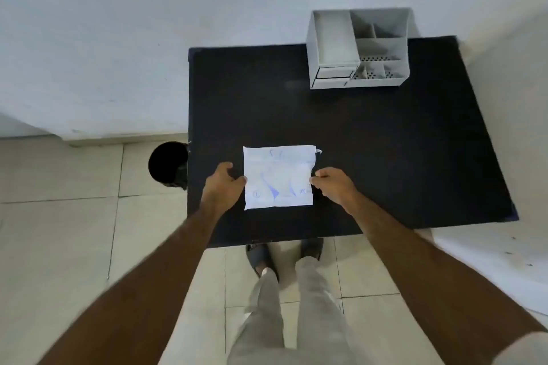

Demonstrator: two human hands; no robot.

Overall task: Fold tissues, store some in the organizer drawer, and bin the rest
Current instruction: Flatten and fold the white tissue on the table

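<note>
A white tissue pack [278, 177] with blue print lies flat near the front of the black table [385, 157]. My left hand [224, 184] grips its left edge and my right hand [333, 185] pinches its right edge. A grey desk organizer [360, 49] with several open compartments and a small shut drawer [333, 72] at its front left stands at the table's far right. A black bin [167, 164] sits on the floor by the table's left side.
White walls stand behind and to the right of the table. The floor is light tile, and my legs and dark slippers [261, 258] are at the table's front edge.
</note>
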